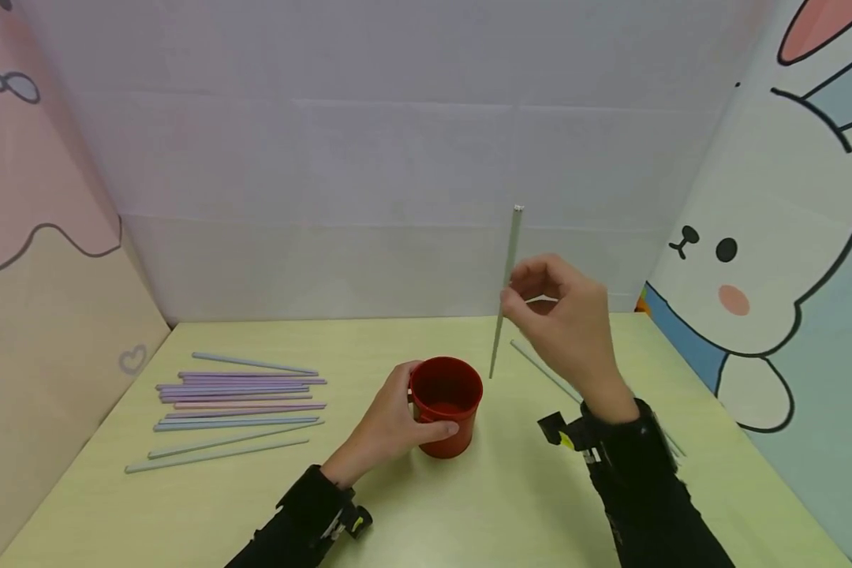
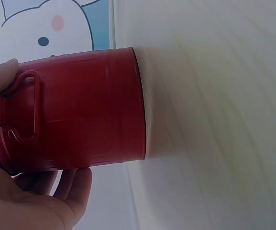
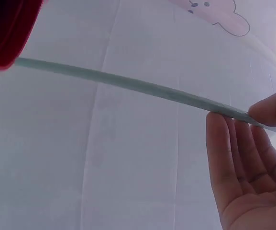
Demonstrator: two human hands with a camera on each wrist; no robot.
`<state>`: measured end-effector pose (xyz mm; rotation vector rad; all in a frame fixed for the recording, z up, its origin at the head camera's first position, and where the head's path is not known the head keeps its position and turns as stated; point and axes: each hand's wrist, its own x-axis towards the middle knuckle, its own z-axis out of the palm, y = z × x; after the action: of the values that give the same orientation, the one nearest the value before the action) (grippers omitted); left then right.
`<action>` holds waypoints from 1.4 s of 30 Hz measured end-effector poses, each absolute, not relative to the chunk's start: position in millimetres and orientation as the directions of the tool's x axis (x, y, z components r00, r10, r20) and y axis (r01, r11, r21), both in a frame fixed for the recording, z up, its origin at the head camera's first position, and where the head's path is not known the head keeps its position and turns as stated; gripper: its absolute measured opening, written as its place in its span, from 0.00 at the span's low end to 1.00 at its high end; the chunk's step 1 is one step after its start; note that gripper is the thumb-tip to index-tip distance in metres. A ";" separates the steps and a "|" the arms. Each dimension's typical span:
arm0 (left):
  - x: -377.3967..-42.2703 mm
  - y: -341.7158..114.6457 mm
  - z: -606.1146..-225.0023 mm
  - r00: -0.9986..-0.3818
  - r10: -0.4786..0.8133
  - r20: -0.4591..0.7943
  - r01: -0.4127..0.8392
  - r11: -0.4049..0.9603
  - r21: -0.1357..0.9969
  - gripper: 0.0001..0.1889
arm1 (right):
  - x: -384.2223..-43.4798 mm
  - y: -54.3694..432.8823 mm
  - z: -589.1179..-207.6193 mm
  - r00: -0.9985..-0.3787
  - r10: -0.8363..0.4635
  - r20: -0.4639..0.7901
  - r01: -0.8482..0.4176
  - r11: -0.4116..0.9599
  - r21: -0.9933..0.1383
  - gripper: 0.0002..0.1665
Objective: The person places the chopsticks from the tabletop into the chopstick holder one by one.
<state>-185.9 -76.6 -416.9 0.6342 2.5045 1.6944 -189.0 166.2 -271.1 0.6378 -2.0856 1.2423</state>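
A red mug (image 1: 446,450) stands upright on the table, its opening facing up. My left hand (image 1: 390,418) holds it from the left, thumb across the front and fingers behind. In the left wrist view the mug (image 2: 90,105) shows a wire-like handle on its side. My right hand (image 1: 564,327) is raised to the right of the mug and pinches a long, thin pale green straw (image 1: 512,244) between thumb and fingers. The straw is nearly upright, its lower end beside the mug's rim and apart from it. In the right wrist view the straw (image 3: 142,86) runs from the fingertips towards the mug.
Several straws (image 1: 241,397) in purple, blue, pink and green lie side by side on the left of the table (image 1: 255,521). Under my right forearm lies another pale green straw (image 1: 539,364), partly hidden. Walls close off the back and sides.
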 end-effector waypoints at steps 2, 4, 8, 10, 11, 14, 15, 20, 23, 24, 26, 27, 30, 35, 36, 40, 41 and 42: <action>-185.8 -77.2 -416.3 -0.914 0.363 0.181 0.304 0.317 0.898 0.48 | -188.8 159.3 -270.8 -0.710 -0.081 0.700 -0.671 0.380 -0.637 0.08; -185.7 -77.4 -416.2 -0.914 0.364 0.178 0.302 0.320 0.898 0.48 | -189.1 151.9 -272.9 -0.729 -0.082 0.680 -0.661 0.344 -0.667 0.09; -186.3 -77.1 -417.6 -0.914 0.366 0.178 0.302 0.318 0.899 0.48 | -191.9 139.3 -283.2 -0.743 -0.101 0.662 -0.657 0.301 -0.691 0.09; -186.9 -76.8 -419.0 -0.912 0.368 0.183 0.306 0.310 0.900 0.47 | -192.9 134.7 -289.6 -0.748 -0.114 0.654 -0.656 0.279 -0.702 0.08; -187.0 -76.7 -419.5 -0.911 0.369 0.184 0.307 0.308 0.900 0.47 | -193.3 132.8 -293.1 -0.753 -0.118 0.647 -0.651 0.270 -0.709 0.08; -186.5 -76.2 -420.4 -0.910 0.370 0.184 0.305 0.302 0.903 0.47 | -194.5 129.8 -304.7 -0.773 -0.121 0.623 -0.630 0.268 -0.729 0.07; -186.2 -76.0 -420.4 -0.911 0.370 0.183 0.304 0.301 0.904 0.47 | -194.4 129.5 -308.3 -0.780 -0.118 0.615 -0.621 0.275 -0.734 0.07; -185.0 -75.1 -418.9 -0.911 0.369 0.182 0.305 0.308 0.901 0.48 | -193.1 130.6 -319.9 -0.800 -0.107 0.590 -0.591 0.308 -0.746 0.07; -184.7 -75.4 -417.5 -0.912 0.367 0.182 0.305 0.312 0.900 0.48 | -192.1 130.6 -321.8 -0.801 -0.112 0.588 -0.589 0.321 -0.741 0.07; -184.7 -75.8 -417.0 -0.913 0.365 0.181 0.304 0.313 0.900 0.48 | -192.1 130.4 -322.1 -0.799 -0.117 0.589 -0.592 0.324 -0.738 0.07; -184.6 -76.6 -416.2 -0.915 0.361 0.178 0.299 0.313 0.901 0.48 | -192.8 129.4 -323.4 -0.797 -0.127 0.591 -0.595 0.331 -0.732 0.07; -184.7 -77.1 -416.0 -0.917 0.358 0.177 0.296 0.313 0.902 0.48 | -193.1 128.6 -323.7 -0.796 -0.133 0.590 -0.597 0.335 -0.729 0.07; -185.0 -78.4 -415.7 -0.920 0.353 0.171 0.288 0.310 0.906 0.47 | -194.6 125.9 -326.6 -0.799 -0.147 0.583 -0.592 0.357 -0.722 0.08; -185.5 -78.8 -416.5 -0.919 0.361 0.160 0.280 0.311 0.908 0.48 | -197.9 123.3 -335.5 -0.809 -0.155 0.567 -0.578 0.380 -0.722 0.08; -185.5 -78.6 -416.5 -0.919 0.362 0.158 0.279 0.312 0.908 0.48 | -198.7 123.1 -337.4 -0.811 -0.155 0.564 -0.576 0.382 -0.722 0.08; -185.4 -77.9 -416.0 -0.918 0.364 0.157 0.280 0.315 0.907 0.48 | -203.0 122.7 -344.0 -0.819 -0.156 0.552 -0.564 0.395 -0.726 0.08; -185.3 -77.8 -415.9 -0.918 0.364 0.156 0.279 0.315 0.907 0.48 | -204.1 122.5 -345.5 -0.823 -0.156 0.546 -0.558 0.398 -0.728 0.08; -185.2 -77.8 -415.7 -0.918 0.364 0.155 0.278 0.314 0.908 0.48 | -205.0 122.3 -347.0 -0.827 -0.158 0.540 -0.553 0.403 -0.729 0.08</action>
<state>-185.2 -77.8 -415.7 0.6080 2.4818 1.6892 -205.0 122.3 -347.0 0.6113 -2.2783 1.4021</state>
